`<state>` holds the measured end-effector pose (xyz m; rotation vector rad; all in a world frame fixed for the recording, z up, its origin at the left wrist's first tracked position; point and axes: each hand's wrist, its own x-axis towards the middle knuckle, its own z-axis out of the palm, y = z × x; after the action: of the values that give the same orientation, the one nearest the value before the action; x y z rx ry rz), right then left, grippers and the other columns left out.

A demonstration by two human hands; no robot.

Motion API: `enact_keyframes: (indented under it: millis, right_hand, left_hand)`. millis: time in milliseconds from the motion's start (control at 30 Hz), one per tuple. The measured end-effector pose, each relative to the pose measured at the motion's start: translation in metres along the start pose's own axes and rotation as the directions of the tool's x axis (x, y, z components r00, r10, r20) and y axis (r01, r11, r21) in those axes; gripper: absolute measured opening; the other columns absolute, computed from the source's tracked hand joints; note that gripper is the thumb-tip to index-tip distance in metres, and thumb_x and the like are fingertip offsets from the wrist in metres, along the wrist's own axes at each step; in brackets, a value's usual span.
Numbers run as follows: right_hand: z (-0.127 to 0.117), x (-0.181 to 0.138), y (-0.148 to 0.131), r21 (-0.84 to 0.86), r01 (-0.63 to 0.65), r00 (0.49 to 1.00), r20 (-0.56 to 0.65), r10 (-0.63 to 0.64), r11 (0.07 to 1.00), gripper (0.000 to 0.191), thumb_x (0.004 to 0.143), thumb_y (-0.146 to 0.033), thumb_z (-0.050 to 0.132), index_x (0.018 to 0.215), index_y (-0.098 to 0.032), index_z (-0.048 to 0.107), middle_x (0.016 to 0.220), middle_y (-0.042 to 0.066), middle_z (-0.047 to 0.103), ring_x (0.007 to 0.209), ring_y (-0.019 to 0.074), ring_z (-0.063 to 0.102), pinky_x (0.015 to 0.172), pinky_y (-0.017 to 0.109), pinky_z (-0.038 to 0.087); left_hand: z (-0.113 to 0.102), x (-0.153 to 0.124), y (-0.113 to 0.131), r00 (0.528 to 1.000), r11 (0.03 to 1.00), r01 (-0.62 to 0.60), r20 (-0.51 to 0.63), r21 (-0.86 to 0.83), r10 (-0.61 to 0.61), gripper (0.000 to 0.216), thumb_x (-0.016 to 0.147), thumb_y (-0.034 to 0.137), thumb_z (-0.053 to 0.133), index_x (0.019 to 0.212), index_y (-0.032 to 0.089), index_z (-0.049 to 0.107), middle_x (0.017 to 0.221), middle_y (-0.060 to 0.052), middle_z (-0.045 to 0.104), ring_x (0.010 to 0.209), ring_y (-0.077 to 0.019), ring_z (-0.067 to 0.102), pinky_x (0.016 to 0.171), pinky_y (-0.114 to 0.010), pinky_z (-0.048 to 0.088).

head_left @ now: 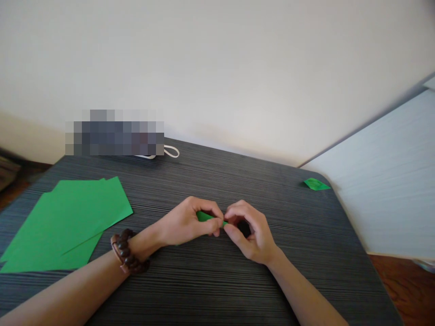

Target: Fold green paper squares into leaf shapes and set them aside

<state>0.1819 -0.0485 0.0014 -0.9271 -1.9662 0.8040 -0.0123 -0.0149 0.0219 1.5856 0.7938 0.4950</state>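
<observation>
Between my two hands, over the middle of the dark table [210,290], is a small folded piece of green paper [204,217]. My left hand [186,222] pinches it between thumb and fingers, which cover much of it. The thumb and fingertips of my right hand [251,231] close on its right end, where only a sliver of green shows. How the paper is folded is mostly hidden. A beaded bracelet [126,251] circles my left wrist.
Several green paper sheets [71,217] lie overlapping at the left. A folded green paper piece [316,184] sits near the far right corner. At the back left stands a blurred-out object [115,138] with a white cord loop [171,151], close to the wall.
</observation>
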Motion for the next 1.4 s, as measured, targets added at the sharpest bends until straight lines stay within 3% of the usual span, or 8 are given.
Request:
enact_keyframes:
  millis: [100, 200, 533, 733, 1133, 1400]
  right_hand:
    - [0.0, -0.001, -0.001, 0.095, -0.121, 0.992, 0.032, 0.119, 0.988, 0.009, 0.08, -0.019, 0.053, 0.089, -0.019, 0.052, 0.078, 0.002, 0.056, 0.063, 0.0114, 0.052, 0.058, 0.025, 0.046]
    - [-0.001, -0.001, -0.002, 0.074, -0.156, 0.987, 0.055, 0.153, 0.985, 0.003, 0.079, -0.019, 0.051, 0.082, -0.019, 0.052, 0.075, 0.001, 0.056, 0.061, 0.0112, 0.051, 0.057, 0.025, 0.044]
    - [0.0, -0.001, -0.002, -0.113, -0.107, 0.993, 0.042, 0.112, 0.988, 0.006, 0.077, -0.015, 0.053, 0.072, -0.018, 0.052, 0.063, -0.002, 0.053, 0.053, 0.009, 0.047, 0.052, 0.022, 0.038]
    - [0.0, 0.001, -0.003, -0.13, -0.03, 0.999, 0.038, 0.035, 0.991, 0.006, 0.077, -0.013, 0.053, 0.074, -0.018, 0.053, 0.066, -0.001, 0.055, 0.056, 0.009, 0.049, 0.054, 0.022, 0.04]
    - [-0.004, 0.0, -0.002, -0.005, -0.119, 0.986, 0.117, 0.119, 0.993, 0.014, 0.079, -0.013, 0.045, 0.077, -0.018, 0.058, 0.066, 0.0, 0.06, 0.057, 0.0105, 0.053, 0.058, 0.024, 0.044]
    - [-0.002, 0.001, -0.005, -0.043, -0.137, 0.985, 0.103, 0.141, 0.99, 0.011, 0.08, -0.017, 0.047, 0.071, -0.019, 0.053, 0.059, -0.002, 0.055, 0.053, 0.0103, 0.051, 0.054, 0.023, 0.041]
  left_hand:
    - [0.005, 0.0, -0.003, 0.995, 0.987, -0.082, -0.048, 0.135, 0.089, 0.014, 0.08, 0.019, 0.054, 0.074, 0.015, 0.065, 0.069, 0.002, 0.065, 0.064, -0.0096, 0.057, 0.063, -0.018, 0.042]
    - [0.006, -0.001, -0.004, 0.986, 0.961, -0.116, -0.085, 0.249, 0.141, 0.014, 0.081, 0.02, 0.053, 0.075, 0.015, 0.065, 0.068, 0.002, 0.064, 0.063, -0.0098, 0.055, 0.062, -0.019, 0.041]
    - [0.006, -0.001, -0.008, 0.976, 0.911, -0.165, -0.069, 0.377, 0.205, 0.012, 0.079, 0.017, 0.053, 0.078, 0.016, 0.065, 0.068, 0.003, 0.063, 0.061, -0.0087, 0.055, 0.061, -0.018, 0.04]
    - [0.005, -0.002, -0.007, 0.978, 0.921, -0.168, -0.059, 0.35, 0.201, 0.012, 0.08, 0.017, 0.054, 0.078, 0.016, 0.065, 0.071, 0.003, 0.065, 0.065, -0.0092, 0.057, 0.064, -0.018, 0.041]
    - [-0.001, -0.001, 0.0, 0.996, 0.983, -0.088, 0.003, 0.161, 0.089, 0.014, 0.081, 0.017, 0.052, 0.076, 0.016, 0.065, 0.07, 0.002, 0.067, 0.066, -0.0096, 0.059, 0.066, -0.018, 0.043]
    - [0.0, -0.002, 0.005, 0.999, 0.982, -0.034, 0.027, 0.187, 0.029, 0.014, 0.082, 0.022, 0.052, 0.08, 0.016, 0.065, 0.069, 0.002, 0.068, 0.065, -0.0108, 0.06, 0.064, -0.02, 0.044]
